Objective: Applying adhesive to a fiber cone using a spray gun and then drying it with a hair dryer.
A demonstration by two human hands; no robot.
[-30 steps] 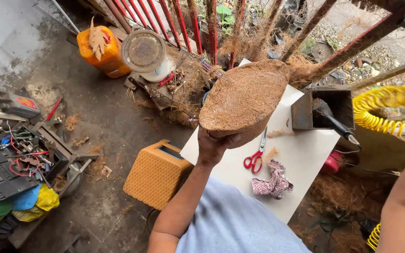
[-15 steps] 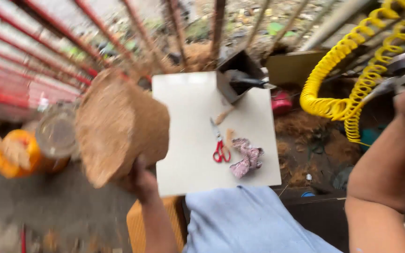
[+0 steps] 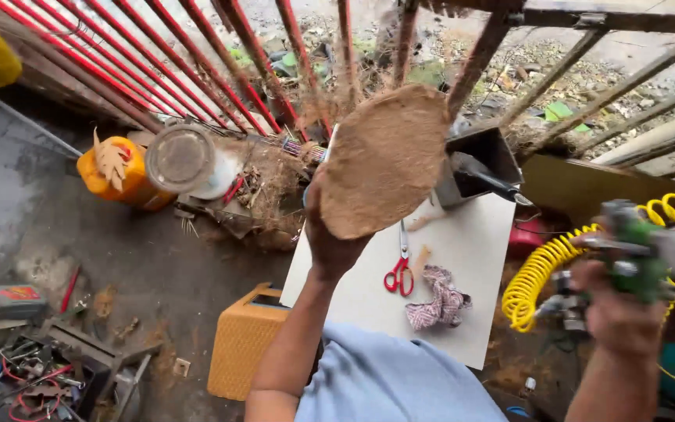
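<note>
Coconut-fibre shell [image 3: 384, 160] raised above white board [image 3: 462, 258], gripped underneath by left hand [image 3: 330, 234]

Single head view, steeply down, close over white board [image 3: 462, 258]

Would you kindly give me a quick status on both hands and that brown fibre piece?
Left hand grips the brown fibre piece, raised above the white board. Right hand holds a green air tool on its yellow coiled hose. Nothing between them.

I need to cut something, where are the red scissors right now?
In the head view, the red scissors lie on the white board, just right of the left hand, beside the checked cloth.
</note>
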